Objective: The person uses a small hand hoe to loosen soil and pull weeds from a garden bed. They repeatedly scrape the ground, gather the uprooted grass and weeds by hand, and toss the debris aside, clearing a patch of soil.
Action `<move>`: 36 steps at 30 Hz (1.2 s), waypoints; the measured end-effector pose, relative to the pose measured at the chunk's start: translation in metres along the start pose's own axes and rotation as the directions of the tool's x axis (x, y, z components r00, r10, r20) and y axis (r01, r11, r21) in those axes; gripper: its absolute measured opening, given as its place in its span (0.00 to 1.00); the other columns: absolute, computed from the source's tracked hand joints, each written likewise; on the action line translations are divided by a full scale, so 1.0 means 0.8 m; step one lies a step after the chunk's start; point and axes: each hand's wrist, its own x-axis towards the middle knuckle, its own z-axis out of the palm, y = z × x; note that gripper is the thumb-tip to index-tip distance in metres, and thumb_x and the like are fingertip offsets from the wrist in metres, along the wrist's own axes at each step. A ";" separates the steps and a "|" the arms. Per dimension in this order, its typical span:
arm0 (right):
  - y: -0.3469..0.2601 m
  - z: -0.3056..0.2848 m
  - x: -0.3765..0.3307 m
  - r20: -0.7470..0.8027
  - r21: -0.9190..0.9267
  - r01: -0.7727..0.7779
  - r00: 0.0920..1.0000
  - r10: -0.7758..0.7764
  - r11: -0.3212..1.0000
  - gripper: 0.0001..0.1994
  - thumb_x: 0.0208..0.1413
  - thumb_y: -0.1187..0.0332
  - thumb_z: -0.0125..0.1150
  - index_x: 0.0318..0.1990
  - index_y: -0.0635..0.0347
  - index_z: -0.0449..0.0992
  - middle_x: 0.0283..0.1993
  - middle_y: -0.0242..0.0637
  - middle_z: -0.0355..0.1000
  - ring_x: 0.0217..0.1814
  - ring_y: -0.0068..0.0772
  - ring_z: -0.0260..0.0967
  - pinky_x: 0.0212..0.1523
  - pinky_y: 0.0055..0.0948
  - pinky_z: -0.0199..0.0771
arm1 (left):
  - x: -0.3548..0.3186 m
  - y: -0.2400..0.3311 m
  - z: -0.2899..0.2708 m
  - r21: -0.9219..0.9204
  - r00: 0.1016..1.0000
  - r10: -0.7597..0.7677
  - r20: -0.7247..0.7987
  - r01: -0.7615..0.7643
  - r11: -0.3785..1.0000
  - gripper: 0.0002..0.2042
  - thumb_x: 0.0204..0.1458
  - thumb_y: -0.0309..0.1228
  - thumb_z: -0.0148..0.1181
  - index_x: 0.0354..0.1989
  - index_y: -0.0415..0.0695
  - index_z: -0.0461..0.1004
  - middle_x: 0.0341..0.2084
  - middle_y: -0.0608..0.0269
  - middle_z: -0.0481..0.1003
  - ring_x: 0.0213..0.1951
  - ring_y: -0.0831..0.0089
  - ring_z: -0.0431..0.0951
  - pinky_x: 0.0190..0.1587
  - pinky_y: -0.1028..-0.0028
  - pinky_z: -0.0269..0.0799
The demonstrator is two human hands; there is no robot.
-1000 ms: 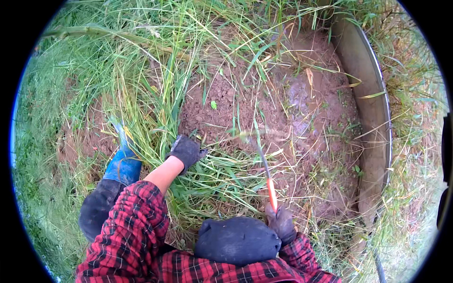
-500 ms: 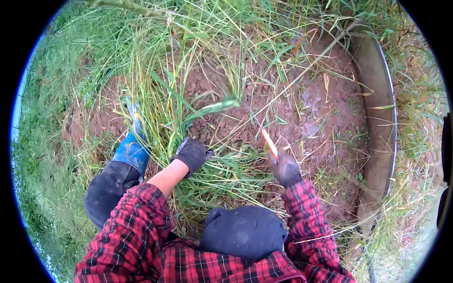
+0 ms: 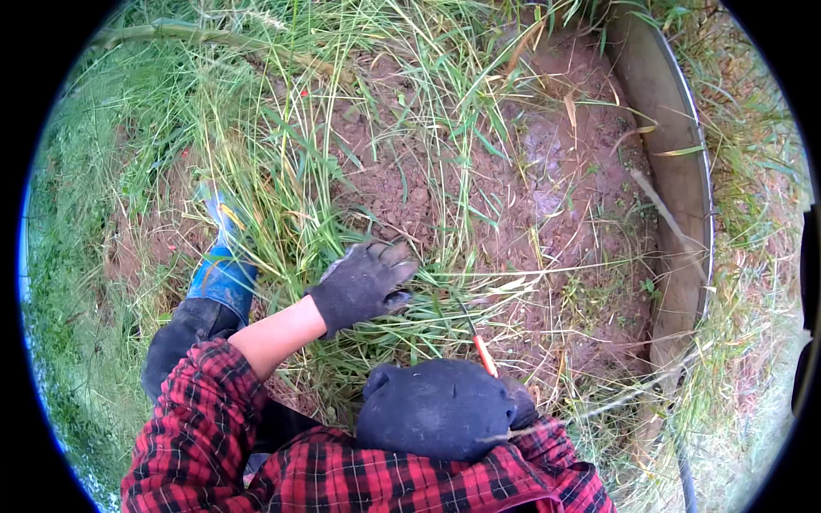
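My left hand (image 3: pixel 363 285), in a dark grey glove, is spread over the cut grass with its fingers apart and nothing visibly held. Just left of it stands a clump of tall grass (image 3: pixel 295 214), still rooted. My right hand (image 3: pixel 518 400), also gloved, is low beside my knee, which partly hides it. It is closed on the orange handle of a sickle (image 3: pixel 485 355). The thin dark metal points up and left into the grass, where its far end is lost. A layer of loose green grass (image 3: pixel 419 321) lies between my hands and my knee.
Reddish-brown soil (image 3: pixel 389 192) with scattered stalks lies ahead. A curved grey wall (image 3: pixel 671 154) borders the right side, with dry grass beyond it. My blue boot (image 3: pixel 224 282) is planted at the left among weeds. A pale stalk (image 3: pixel 671 214) leans across the wall.
My left hand has moved slightly right, its fingers now spreading. My right hand has drawn back toward my knee with the sickle. Grass stems ahead have shifted.
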 end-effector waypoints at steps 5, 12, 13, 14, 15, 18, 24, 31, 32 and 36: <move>-0.030 -0.008 -0.006 0.000 0.107 -0.055 0.998 0.056 0.993 0.25 0.51 0.47 0.55 0.36 0.66 0.72 0.27 0.54 0.71 0.31 0.52 0.71 0.31 0.43 0.69 | 0.083 0.028 0.030 0.089 0.961 0.189 -0.201 -0.174 0.981 0.32 0.53 0.57 0.41 0.59 0.46 0.59 0.56 0.54 0.61 0.60 0.58 0.58 0.62 0.56 0.47; 0.037 -0.037 -0.035 -0.294 0.763 0.079 0.926 0.235 0.642 0.09 0.57 0.65 0.52 0.38 0.62 0.66 0.25 0.33 0.67 0.13 0.23 0.62 0.13 0.23 0.64 | 0.051 -0.005 0.110 -0.089 0.831 -0.334 0.444 0.412 0.907 0.51 0.41 0.69 0.44 0.60 0.31 0.51 0.54 0.40 0.62 0.56 0.49 0.63 0.57 0.55 0.56; 0.020 -0.046 -0.030 -0.313 0.786 0.153 0.934 0.173 0.599 0.11 0.57 0.63 0.52 0.39 0.62 0.66 0.24 0.33 0.67 0.14 0.22 0.62 0.13 0.23 0.64 | 0.038 -0.004 0.109 -0.163 0.805 -0.317 0.501 0.447 0.879 0.51 0.40 0.68 0.46 0.60 0.30 0.51 0.51 0.38 0.65 0.53 0.48 0.66 0.55 0.57 0.59; -0.007 -0.068 -0.027 -0.342 0.799 0.221 0.932 0.120 0.559 0.13 0.58 0.61 0.52 0.40 0.63 0.67 0.23 0.33 0.67 0.14 0.22 0.62 0.13 0.23 0.64 | 0.030 0.002 0.112 -0.248 0.786 -0.281 0.550 0.475 0.844 0.52 0.39 0.68 0.48 0.60 0.28 0.51 0.47 0.37 0.68 0.50 0.48 0.69 0.54 0.58 0.62; -0.044 -0.084 -0.017 -0.332 0.703 0.252 0.943 -0.008 0.665 0.14 0.58 0.60 0.51 0.42 0.63 0.66 0.21 0.31 0.66 0.14 0.22 0.62 0.13 0.23 0.64 | 0.018 0.000 0.138 -0.180 0.808 -0.277 0.520 0.420 0.889 0.52 0.38 0.66 0.51 0.59 0.28 0.50 0.44 0.37 0.70 0.48 0.48 0.71 0.53 0.58 0.63; -0.120 -0.116 0.042 -0.358 0.255 0.446 0.868 -0.345 0.858 0.15 0.58 0.58 0.51 0.38 0.63 0.68 0.19 0.38 0.67 0.17 0.33 0.64 0.17 0.30 0.64 | 0.013 0.011 0.163 -0.004 0.806 -0.253 0.535 0.302 0.953 0.46 0.38 0.54 0.58 0.58 0.26 0.53 0.42 0.39 0.72 0.47 0.50 0.72 0.51 0.57 0.63; -0.137 -0.112 0.150 -0.343 -0.297 0.266 0.866 -0.363 0.917 0.24 0.55 0.45 0.46 0.36 0.62 0.71 0.26 0.54 0.71 0.31 0.59 0.69 0.31 0.50 0.68 | -0.009 0.025 0.165 -0.024 0.876 -0.315 0.365 0.347 0.938 0.12 0.43 0.35 0.52 0.31 0.42 0.76 0.29 0.52 0.77 0.34 0.59 0.78 0.38 0.61 0.69; 0.132 -0.011 -0.088 -0.245 0.115 -0.072 0.964 0.099 0.991 0.21 0.54 0.49 0.52 0.38 0.62 0.69 0.16 0.44 0.68 0.18 0.42 0.69 0.19 0.40 0.68 | -0.027 0.031 0.154 0.028 0.903 -0.197 0.382 0.202 0.979 0.08 0.43 0.33 0.51 0.27 0.44 0.76 0.22 0.54 0.76 0.29 0.58 0.78 0.33 0.60 0.68; 0.141 0.015 -0.114 -0.206 0.215 -0.143 0.960 0.189 0.966 0.21 0.55 0.50 0.52 0.38 0.63 0.69 0.16 0.42 0.67 0.18 0.39 0.68 0.20 0.38 0.68 | -0.030 0.038 0.151 0.068 0.905 -0.151 0.398 0.135 0.989 0.08 0.43 0.33 0.51 0.26 0.44 0.75 0.22 0.54 0.76 0.28 0.58 0.77 0.33 0.60 0.68; 0.131 0.053 -0.133 -0.161 0.447 -0.222 0.933 0.322 0.867 0.20 0.56 0.51 0.52 0.35 0.64 0.69 0.18 0.34 0.64 0.17 0.27 0.62 0.20 0.30 0.63 | -0.029 0.037 0.151 0.050 0.898 -0.149 0.413 0.141 0.989 0.07 0.43 0.33 0.51 0.26 0.45 0.74 0.22 0.56 0.76 0.29 0.60 0.76 0.34 0.60 0.66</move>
